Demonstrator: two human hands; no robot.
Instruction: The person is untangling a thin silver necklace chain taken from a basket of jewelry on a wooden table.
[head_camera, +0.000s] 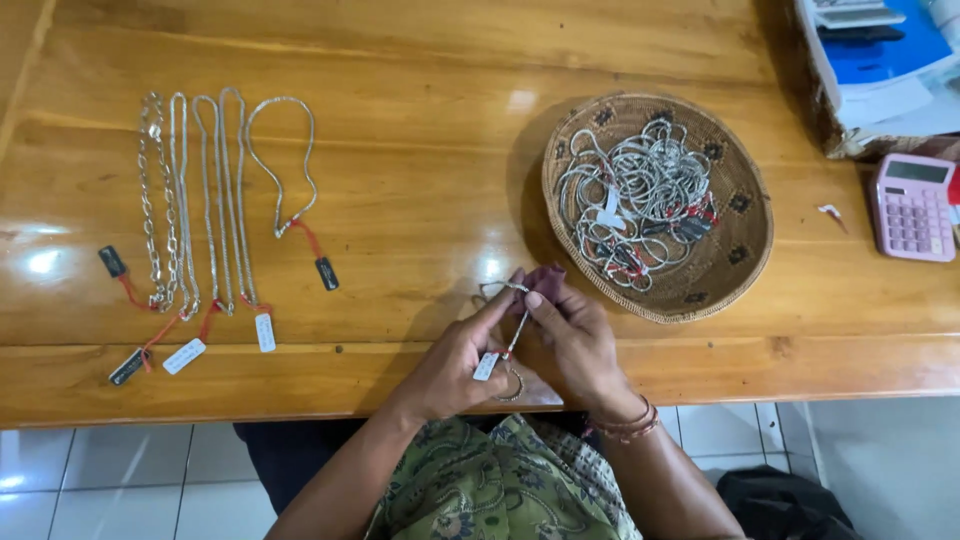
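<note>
Small oblong tags, white or black on red cords, hang from the five silver necklaces (215, 200) laid in a row at the left of the wooden surface (420, 120). At the near edge the left hand (455, 360) and right hand (580, 340) pinch a thin silver chain (512, 335) with a white tag (486, 366) against a dark purple cloth (545, 280), mostly hidden. The woven basket (745, 250) holds tangled chains; a pink calculator (912, 207) is cut off at right.

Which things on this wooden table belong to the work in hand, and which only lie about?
In the work:
- thin silver chain with white tag, in left hand and right hand
- dark purple cloth
- round woven basket of silver chains
- five silver necklaces laid in a row

Lying about:
- pink calculator
- cardboard box with papers
</note>
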